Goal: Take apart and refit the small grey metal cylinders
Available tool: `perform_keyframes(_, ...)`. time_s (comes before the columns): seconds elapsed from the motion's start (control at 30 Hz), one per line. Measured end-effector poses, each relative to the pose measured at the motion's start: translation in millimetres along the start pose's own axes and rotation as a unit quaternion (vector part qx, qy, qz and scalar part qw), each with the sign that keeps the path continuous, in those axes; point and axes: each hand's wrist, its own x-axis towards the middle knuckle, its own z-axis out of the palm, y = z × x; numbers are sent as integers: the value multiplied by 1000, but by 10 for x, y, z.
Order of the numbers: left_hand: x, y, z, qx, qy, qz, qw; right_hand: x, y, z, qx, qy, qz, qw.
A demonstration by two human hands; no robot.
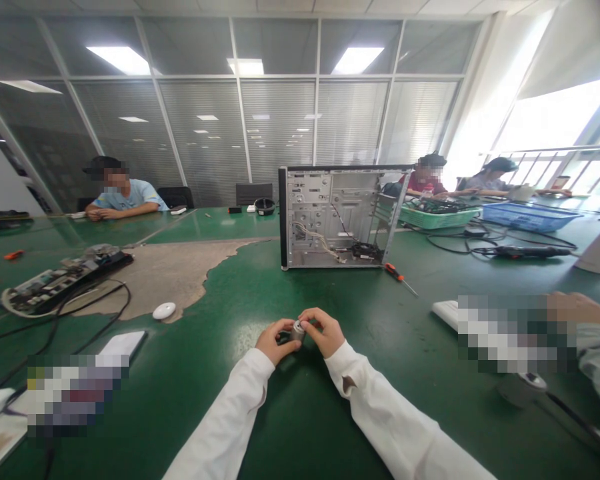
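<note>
A small silvery metal cylinder (297,331) stands upright on or just above the green table, close in front of me. My left hand (274,343) is closed around its left side, thumb in front and fingers behind. The thumb and fingers of my right hand (327,335) pinch together at its top edge. Whether they hold a smaller part there is hidden. Beyond both hands stands an open computer case (340,220) with loose wires inside. A screwdriver (401,279) with an orange and black handle lies by its lower right corner.
Left are a stripped circuit assembly (70,283) with black cables, a white round lid (164,311) and a blurred flat item (125,347). Right are a green basket (440,219), a blue basket (530,215) and a neighbour's hand (580,309). Other people sit around the table.
</note>
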Motion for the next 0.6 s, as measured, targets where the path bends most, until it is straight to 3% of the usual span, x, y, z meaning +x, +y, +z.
perform_keyframes(0.23, 4, -22, 14, -19, 17, -10, 1000, 28, 106, -120, -68, 52, 10, 996)
perform_keyframes(0.5, 33, -59, 18, -22, 56, 2, 998, 13, 555, -164, -224, -63, -4, 972)
perform_keyframes(0.6, 34, -53, 15, -19, 52, -2, 998, 27, 659, -238, -211, -26, 51, 976)
